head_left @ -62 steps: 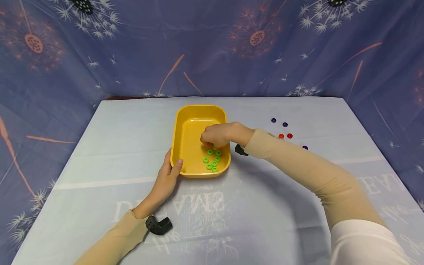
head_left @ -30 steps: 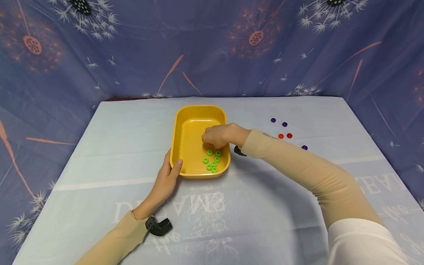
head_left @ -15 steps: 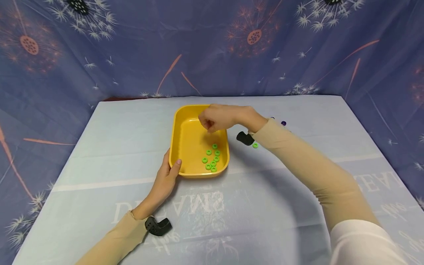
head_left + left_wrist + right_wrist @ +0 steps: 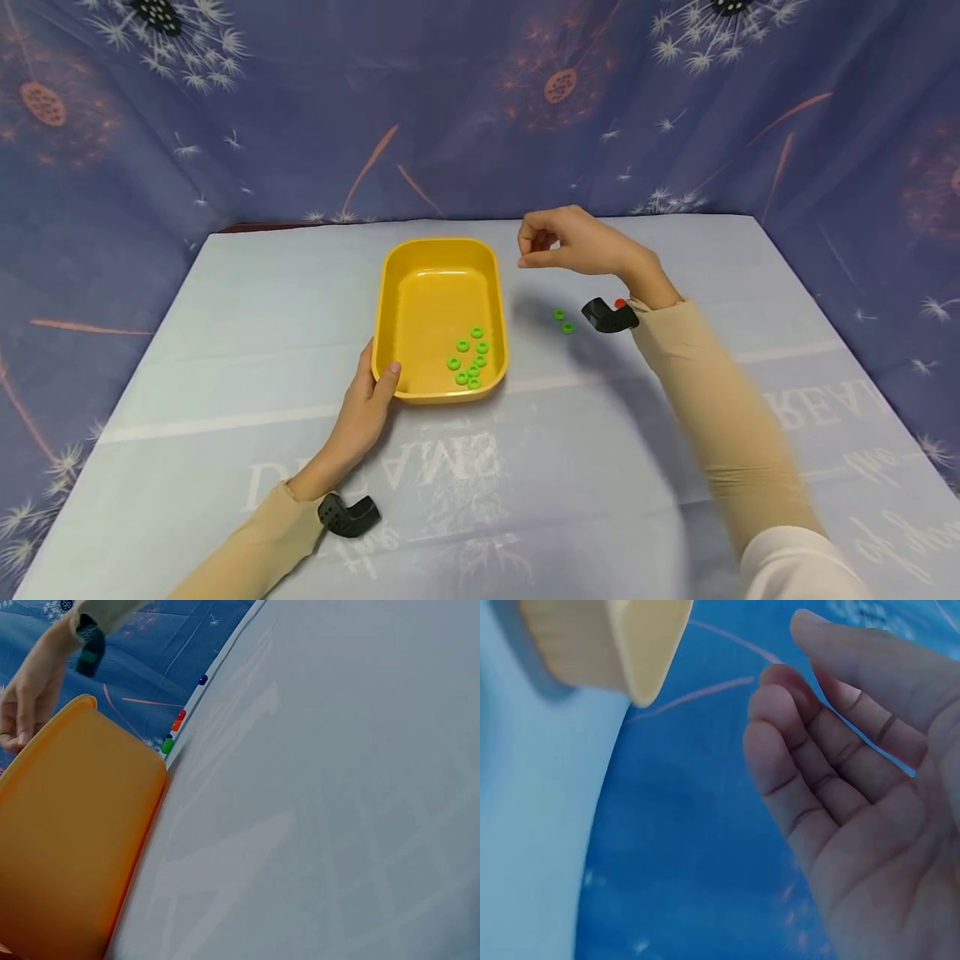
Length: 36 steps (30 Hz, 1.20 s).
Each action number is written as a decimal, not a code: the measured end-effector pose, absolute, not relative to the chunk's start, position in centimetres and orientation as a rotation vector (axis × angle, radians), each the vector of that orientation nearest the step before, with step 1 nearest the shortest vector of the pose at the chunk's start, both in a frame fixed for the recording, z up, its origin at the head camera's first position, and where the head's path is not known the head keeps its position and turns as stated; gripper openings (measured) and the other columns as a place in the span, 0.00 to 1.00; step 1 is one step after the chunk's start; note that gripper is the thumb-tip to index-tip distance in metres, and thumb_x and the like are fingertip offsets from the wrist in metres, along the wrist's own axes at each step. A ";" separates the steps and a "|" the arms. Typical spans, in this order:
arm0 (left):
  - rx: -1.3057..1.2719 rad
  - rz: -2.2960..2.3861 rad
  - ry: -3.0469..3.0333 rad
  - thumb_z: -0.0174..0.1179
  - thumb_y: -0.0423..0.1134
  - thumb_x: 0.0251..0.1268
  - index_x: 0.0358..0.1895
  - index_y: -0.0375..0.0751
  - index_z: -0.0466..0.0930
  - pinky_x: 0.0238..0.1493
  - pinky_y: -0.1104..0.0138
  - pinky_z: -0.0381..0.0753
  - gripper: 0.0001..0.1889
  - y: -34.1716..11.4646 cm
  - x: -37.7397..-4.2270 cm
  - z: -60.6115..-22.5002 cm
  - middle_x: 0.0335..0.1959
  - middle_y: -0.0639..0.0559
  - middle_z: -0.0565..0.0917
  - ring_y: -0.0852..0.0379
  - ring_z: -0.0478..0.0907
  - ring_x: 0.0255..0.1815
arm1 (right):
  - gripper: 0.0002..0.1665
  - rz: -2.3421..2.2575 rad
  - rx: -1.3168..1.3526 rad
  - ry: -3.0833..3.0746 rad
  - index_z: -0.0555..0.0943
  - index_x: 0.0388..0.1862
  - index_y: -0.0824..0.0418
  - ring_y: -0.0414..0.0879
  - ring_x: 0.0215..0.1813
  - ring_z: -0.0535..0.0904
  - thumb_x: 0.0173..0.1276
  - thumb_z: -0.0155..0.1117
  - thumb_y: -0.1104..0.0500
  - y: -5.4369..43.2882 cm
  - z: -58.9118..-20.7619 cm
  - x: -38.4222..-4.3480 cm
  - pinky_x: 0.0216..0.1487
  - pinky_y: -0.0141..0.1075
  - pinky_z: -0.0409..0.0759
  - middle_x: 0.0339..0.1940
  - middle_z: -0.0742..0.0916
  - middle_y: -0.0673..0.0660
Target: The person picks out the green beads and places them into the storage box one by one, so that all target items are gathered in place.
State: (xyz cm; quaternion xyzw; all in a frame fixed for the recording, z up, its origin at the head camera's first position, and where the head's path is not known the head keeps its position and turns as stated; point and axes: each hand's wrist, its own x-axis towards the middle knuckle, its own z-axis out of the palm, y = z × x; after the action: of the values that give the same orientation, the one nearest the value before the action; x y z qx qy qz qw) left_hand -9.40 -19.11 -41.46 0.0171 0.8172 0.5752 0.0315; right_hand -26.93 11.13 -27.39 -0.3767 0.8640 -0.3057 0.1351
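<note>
A yellow rectangular tray (image 4: 420, 308) sits on the table. My left hand (image 4: 362, 412) grips its near left corner, thumb over the rim. Several small green rings (image 4: 462, 345) lie loose in the tray's near right part. My right hand (image 4: 577, 242) is raised to the right of the tray, fingers loosely bent and nothing between them. The right wrist view shows that palm and fingertips (image 4: 767, 754) bare, with the tray (image 4: 585, 645) at upper left. On the table below this hand are two green rings (image 4: 567, 327).
A red bead (image 4: 620, 303) shows beside the black right wrist camera (image 4: 609, 317). The left wrist view catches red beads (image 4: 178, 720) and a dark one (image 4: 203, 679) near the table edge. A patterned blue cloth (image 4: 450, 108) hangs behind the pale tablecloth (image 4: 285, 333).
My right hand has risen out of the tray and moved right, its fingers loosening. The green rings remain in the tray. My left hand keeps its hold on the corner.
</note>
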 end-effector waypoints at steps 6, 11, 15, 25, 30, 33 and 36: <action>0.043 1.758 2.517 0.41 0.45 0.82 0.80 0.43 0.40 0.75 0.45 0.52 0.33 -19.0 -9.4 -41.4 0.79 0.38 0.51 0.41 0.51 0.78 | 0.07 -1.085 -0.910 2.547 0.80 0.37 0.60 0.50 0.38 0.79 0.67 0.69 0.59 14.1 -29.4 -26.1 0.41 0.38 0.76 0.35 0.84 0.55; 0.049 1.755 2.517 0.40 0.46 0.82 0.80 0.42 0.39 0.74 0.45 0.53 0.33 -19.2 -9.1 -41.5 0.79 0.38 0.51 0.40 0.51 0.78 | 0.07 -1.243 -0.799 2.548 0.80 0.36 0.61 0.51 0.38 0.78 0.66 0.69 0.60 14.8 -31.7 -25.3 0.43 0.39 0.76 0.35 0.83 0.56; 0.043 1.766 2.515 0.40 0.46 0.82 0.80 0.42 0.38 0.74 0.46 0.53 0.33 -19.4 -9.1 -41.5 0.79 0.38 0.51 0.41 0.51 0.78 | 0.07 -1.317 -0.755 2.510 0.80 0.36 0.62 0.51 0.37 0.77 0.66 0.69 0.60 14.6 -33.9 -24.8 0.41 0.37 0.76 0.34 0.83 0.57; 0.076 1.766 2.523 0.40 0.46 0.82 0.80 0.41 0.39 0.74 0.46 0.53 0.33 -18.8 -9.6 -41.5 0.79 0.37 0.52 0.41 0.51 0.78 | 0.08 -1.432 -0.608 2.493 0.80 0.38 0.65 0.60 0.37 0.77 0.67 0.69 0.61 15.5 -36.6 -23.8 0.39 0.33 0.75 0.35 0.82 0.59; 0.096 1.781 2.522 0.40 0.45 0.82 0.80 0.40 0.39 0.73 0.46 0.52 0.33 -18.8 -9.7 -41.6 0.79 0.37 0.52 0.41 0.51 0.77 | 0.09 -1.476 -0.512 2.504 0.81 0.40 0.69 0.61 0.38 0.78 0.66 0.69 0.63 16.2 -37.5 -23.4 0.39 0.31 0.75 0.36 0.83 0.62; 0.096 1.792 2.515 0.41 0.45 0.82 0.80 0.41 0.39 0.74 0.46 0.52 0.33 -18.8 -9.7 -41.8 0.79 0.37 0.52 0.42 0.51 0.78 | 0.10 -1.485 -0.478 2.517 0.81 0.39 0.70 0.53 0.35 0.77 0.64 0.71 0.65 16.8 -38.4 -23.3 0.36 0.30 0.74 0.34 0.82 0.62; 0.098 1.799 2.509 0.41 0.45 0.82 0.80 0.41 0.39 0.74 0.46 0.52 0.33 -18.7 -9.5 -41.9 0.79 0.38 0.51 0.42 0.50 0.78 | 0.11 -1.480 -0.442 2.513 0.80 0.38 0.72 0.47 0.34 0.75 0.60 0.73 0.68 17.1 -38.4 -22.7 0.35 0.29 0.72 0.33 0.81 0.62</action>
State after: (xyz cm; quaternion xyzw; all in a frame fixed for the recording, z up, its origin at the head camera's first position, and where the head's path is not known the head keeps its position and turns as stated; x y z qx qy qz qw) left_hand -9.55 -18.73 -41.92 0.0316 0.8120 0.5822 0.0262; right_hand -22.65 17.11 -38.43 -0.1492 0.8480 -0.4994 0.0958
